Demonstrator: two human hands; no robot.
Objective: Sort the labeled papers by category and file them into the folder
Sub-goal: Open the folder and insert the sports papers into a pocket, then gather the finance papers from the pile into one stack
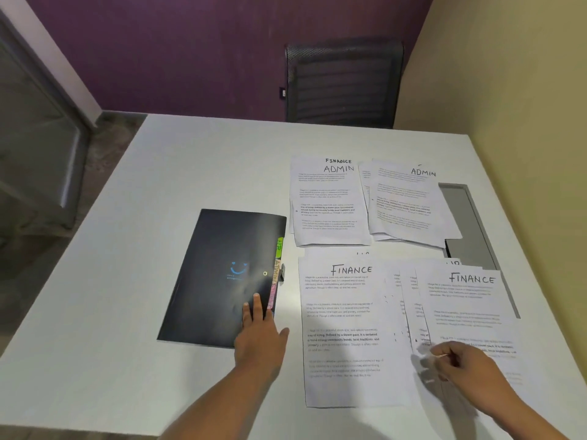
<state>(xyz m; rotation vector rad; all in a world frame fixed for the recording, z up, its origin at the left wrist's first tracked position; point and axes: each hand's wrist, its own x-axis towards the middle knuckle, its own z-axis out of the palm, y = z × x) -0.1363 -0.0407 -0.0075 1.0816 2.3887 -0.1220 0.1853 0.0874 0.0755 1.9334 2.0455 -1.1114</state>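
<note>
Flat and spread, left hand [259, 339] presses the folder [222, 277] at 9 o'clock. Right hand [460, 360] pinches a paper [470, 315] at 4 o'clock, blurred.

Dim, soft light; edges perhaps slightly warped.

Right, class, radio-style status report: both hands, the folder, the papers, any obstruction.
Left hand flat on closed black folder. Right hand pinching edge of right FINANCE sheet, blurred. ADMIN piles behind, unfiled. Nothing blocking.
</note>
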